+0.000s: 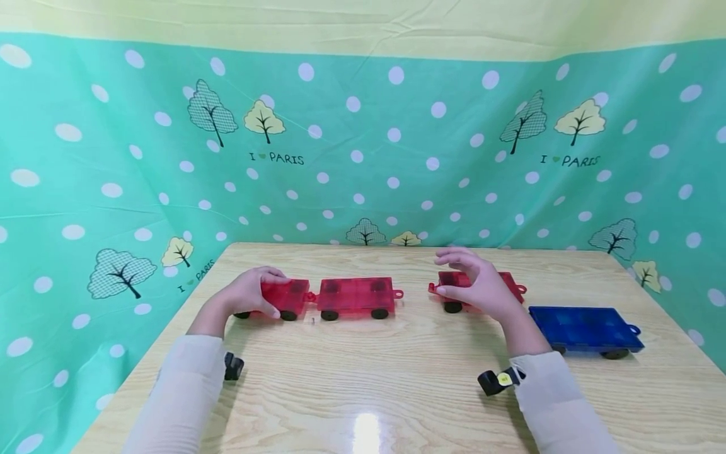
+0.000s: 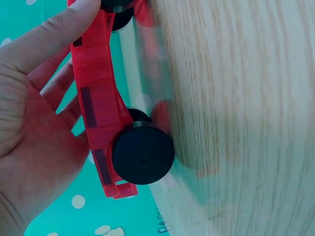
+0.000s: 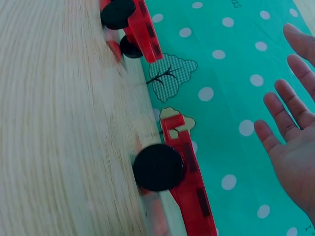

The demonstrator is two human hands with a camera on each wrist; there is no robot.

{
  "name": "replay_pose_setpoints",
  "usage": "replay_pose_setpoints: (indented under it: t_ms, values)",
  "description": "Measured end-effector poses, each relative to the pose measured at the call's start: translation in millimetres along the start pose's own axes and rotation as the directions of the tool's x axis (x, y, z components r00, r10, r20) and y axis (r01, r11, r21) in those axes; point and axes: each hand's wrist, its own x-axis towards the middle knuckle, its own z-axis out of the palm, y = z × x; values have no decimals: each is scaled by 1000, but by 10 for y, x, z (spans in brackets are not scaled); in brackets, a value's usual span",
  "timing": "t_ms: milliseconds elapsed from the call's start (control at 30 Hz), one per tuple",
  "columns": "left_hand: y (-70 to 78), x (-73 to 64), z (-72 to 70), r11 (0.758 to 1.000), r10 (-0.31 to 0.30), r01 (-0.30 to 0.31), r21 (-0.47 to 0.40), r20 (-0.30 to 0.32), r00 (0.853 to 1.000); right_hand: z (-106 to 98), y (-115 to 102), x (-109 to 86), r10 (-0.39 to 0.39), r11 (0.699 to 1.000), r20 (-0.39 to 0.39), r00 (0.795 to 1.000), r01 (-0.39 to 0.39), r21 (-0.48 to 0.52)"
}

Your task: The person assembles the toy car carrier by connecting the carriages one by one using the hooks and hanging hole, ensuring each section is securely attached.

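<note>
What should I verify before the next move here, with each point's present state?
1. Left hand on the left red car: ok, it grips the car.
2. Left red car coupled to the middle red car: cannot tell; the ends meet, but the joint is too small to judge.
3. Middle red car coupled to the right red car: not ok, a gap separates them.
4. Hook of the right red car towards the middle one's ring: ok.
5. Right hand holding the right red car: not ok, the right wrist view shows them apart.
6. Blue car in line with the red ones: not ok, it sits nearer the head camera.
</note>
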Motion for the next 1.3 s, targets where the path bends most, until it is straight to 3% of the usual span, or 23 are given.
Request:
replay_pose_setpoints:
  t_ms: [633, 933, 1300]
  values:
    - [-34, 8, 24, 1000, -3, 3, -22, 2, 1000, -326, 102, -157, -45, 987, -22, 999, 42, -154]
    - [-29, 10, 17, 1000, -14, 14, -27, 3, 1000, -451, 151, -228, -11, 970, -7, 1000, 9, -243]
    - [-5, 2, 1, 999, -5, 5, -32, 7, 1000, -592, 189, -228, 54, 961, 22, 998, -46, -273]
